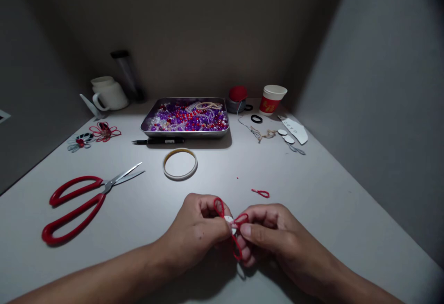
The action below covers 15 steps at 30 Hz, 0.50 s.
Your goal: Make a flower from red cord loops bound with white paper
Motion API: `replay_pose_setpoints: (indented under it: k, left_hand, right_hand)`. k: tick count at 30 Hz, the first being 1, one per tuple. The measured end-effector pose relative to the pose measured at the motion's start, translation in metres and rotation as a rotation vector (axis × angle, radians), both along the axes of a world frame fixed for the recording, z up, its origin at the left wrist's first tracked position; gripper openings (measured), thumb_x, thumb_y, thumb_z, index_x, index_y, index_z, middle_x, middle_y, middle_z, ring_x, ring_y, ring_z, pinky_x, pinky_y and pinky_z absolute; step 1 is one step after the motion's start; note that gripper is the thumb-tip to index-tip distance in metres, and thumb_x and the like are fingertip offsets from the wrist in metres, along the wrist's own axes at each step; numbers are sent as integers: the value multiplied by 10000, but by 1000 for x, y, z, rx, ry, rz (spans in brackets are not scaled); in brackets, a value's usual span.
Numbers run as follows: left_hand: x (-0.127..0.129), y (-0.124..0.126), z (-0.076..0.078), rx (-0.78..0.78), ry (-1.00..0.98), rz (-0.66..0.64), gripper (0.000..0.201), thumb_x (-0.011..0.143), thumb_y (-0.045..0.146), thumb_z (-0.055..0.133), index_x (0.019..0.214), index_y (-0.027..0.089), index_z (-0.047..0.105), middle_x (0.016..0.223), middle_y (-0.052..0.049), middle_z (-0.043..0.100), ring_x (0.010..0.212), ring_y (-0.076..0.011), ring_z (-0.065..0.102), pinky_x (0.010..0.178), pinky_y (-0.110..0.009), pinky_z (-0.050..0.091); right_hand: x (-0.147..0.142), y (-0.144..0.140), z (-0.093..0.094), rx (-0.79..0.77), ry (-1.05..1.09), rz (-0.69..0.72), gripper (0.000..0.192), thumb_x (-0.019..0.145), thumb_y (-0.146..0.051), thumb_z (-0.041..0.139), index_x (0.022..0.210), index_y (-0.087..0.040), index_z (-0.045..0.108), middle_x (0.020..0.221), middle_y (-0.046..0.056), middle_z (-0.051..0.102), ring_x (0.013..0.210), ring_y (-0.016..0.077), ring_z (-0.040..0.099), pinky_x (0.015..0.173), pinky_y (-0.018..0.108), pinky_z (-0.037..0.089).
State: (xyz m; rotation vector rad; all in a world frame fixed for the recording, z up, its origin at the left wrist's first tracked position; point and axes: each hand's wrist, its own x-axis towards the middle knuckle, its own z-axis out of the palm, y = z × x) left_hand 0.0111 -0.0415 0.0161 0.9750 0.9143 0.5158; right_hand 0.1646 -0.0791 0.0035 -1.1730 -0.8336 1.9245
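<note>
L hand [204, 227] & R hand [282, 237] are closest, both pinched tight, thumb to fingers, on a red-cord piece [241, 220] btwn them, near edge of table [333, 211]. L hand has it by its white disc [228, 219]; R hand has hold of a cord loop.

Clock dirs from the piece: approx 9–10, scissors [108, 186] w/ red handles, blades parted, tips to 2. At 1–2, loose red loop [262, 194] near R hand. At 10–11, pale ring [180, 177] lying flat; beyond it a black pen [157, 141], small light label, unreadable. At 11, metal tray [187, 134] full of purple, red & clear beads [187, 118]. At 10, red loop flower [105, 132] next to a grey one.

Writing: at 1, paper cup [272, 100], red band w/ yellow marks, can't make out. At 1–2, white flat piece [294, 130] w/ spaced caps, poss. "GADO", too small to be sure; white discs [288, 139] just beside.
</note>
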Motion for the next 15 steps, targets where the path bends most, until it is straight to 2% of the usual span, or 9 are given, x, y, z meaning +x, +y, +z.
replay_pose_setpoints:
  k: [4,9,15]
  left_hand:
    - [-1,0,0,29,55,26,41,562,142,550,533,134,522,437,22,546,389,-52,420,382,-157,281]
    - [-1,0,0,85,118,30,47,573,144,531,530,126,530,442,11,549,401,-54,412,384,-162,278]
    - [1,1,1,91,156,59,31,561,153,527,544,127,534,439,4,542,397,-57,399,381,-169,271]
  right_hand:
    - [0,-1,-1,3,18,-43,177,672,-273,677,665,-110,606,603,30,625,522,108,564,518,244,463]
    - [-2,-1,0,4,-53,-76,217,651,-288,692,591,-125,561,505,-5,578,432,84,517,432,203,404]
    - [-1,-4,-2,21,-47,-69,198,649,-274,664,565,-137,549,481,-12,559,407,88,498,399,205,379]
